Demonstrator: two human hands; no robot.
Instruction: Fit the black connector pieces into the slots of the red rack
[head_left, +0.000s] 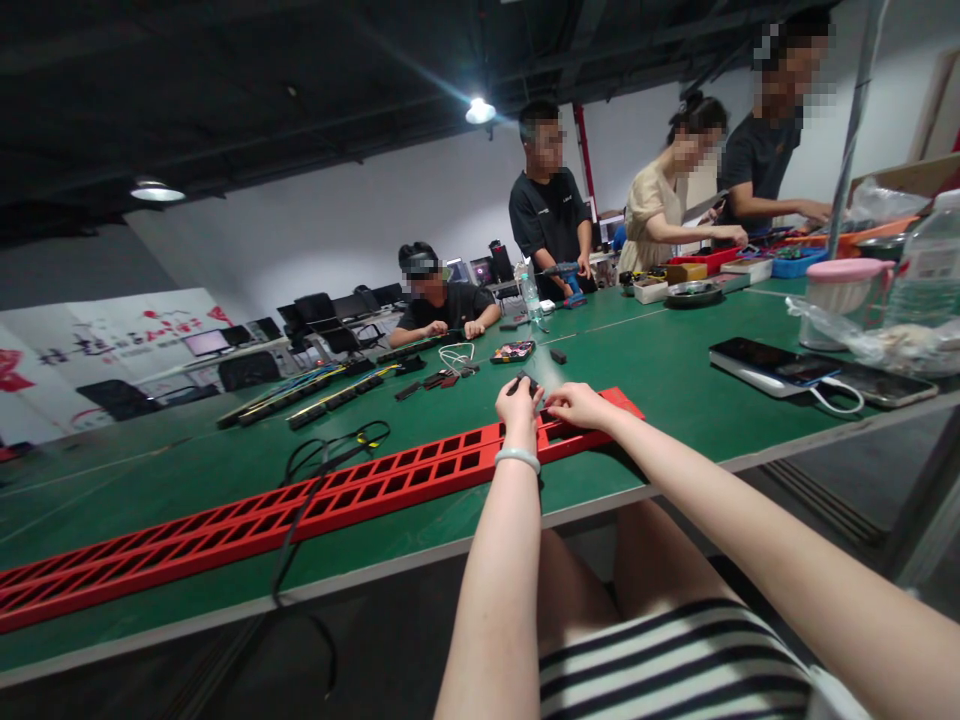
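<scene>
A long red frame (405, 478) with two rows of slots lies across the green table (660, 370). My left hand (519, 412), a pale bracelet on its wrist, is closed around a small black part (529, 382) above the frame's right portion. Just to the right, my right hand (577, 408) is bent over the frame with its fingers pinched together. Whatever sits between those fingertips is too small to make out. A black cable (296, 520) crosses the frame farther left and hangs over the table's front edge.
Black strips with wires (341, 395), a patterned case (513, 351) and a water bottle (530, 295) lie or stand beyond the frame. On the right are phones (772, 365) and a pink-lidded cup (840, 300). Several co-workers occupy the table's far side.
</scene>
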